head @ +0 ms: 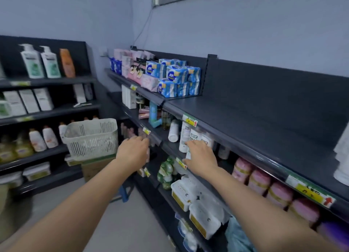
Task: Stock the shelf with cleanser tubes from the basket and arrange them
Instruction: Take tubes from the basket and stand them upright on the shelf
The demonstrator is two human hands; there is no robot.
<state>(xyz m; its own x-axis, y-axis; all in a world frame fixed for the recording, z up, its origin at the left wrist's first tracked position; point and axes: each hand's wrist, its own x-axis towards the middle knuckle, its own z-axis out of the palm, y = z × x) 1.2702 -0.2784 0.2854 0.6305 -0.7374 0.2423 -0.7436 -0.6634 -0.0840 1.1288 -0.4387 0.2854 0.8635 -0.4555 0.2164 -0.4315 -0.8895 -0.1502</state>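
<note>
White cleanser tubes (184, 136) stand upright on the dark second shelf (170, 148) under the top shelf's price rail. One more white tube (173, 131) stands a little further left. My right hand (200, 157) reaches onto this shelf and its fingers wrap a white tube (188, 153) at the shelf's front. My left hand (133, 150) hovers at the shelf's front edge, left of the tubes, fingers curled downward, and I cannot see anything in it. The white slatted basket (90, 138) sits on a cardboard box further left.
The top shelf (245, 116) carries blue and pink packs (170, 78) at its left end. Pink jars (260, 182) fill the second shelf to the right. White boxes (188, 195) and green packs (166, 172) lie on the shelf below. Bottles line the left rack (47, 110).
</note>
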